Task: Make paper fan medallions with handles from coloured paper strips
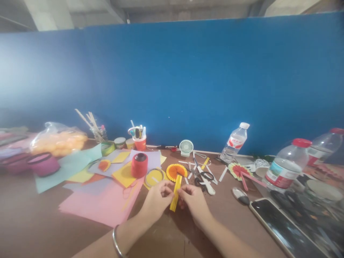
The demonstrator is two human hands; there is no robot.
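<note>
Between my two hands stands a narrow folded yellow paper strip (175, 200), tilted slightly to the right at its top. My left hand (158, 197), with a silver bangle on the wrist, pinches its left edge with thumb and fingertips. On the opposite edge, my right hand (195, 202) closes its thumb and fingers on the same strip. Just beyond the strip's upper end lies a pleated orange and yellow paper rosette (174, 171); whether the two are joined I cannot tell. Close to my left hand is a roll of tape (147, 178) on yellow paper.
Scissors (205, 175) and white paper scraps lie beyond my right hand. Left are pink paper sheets (99, 204) and a red thread spool (139, 166). A small fan (186, 147) stands behind. Right are a phone (285, 222), a spoon (240, 195) and bottles (288, 166).
</note>
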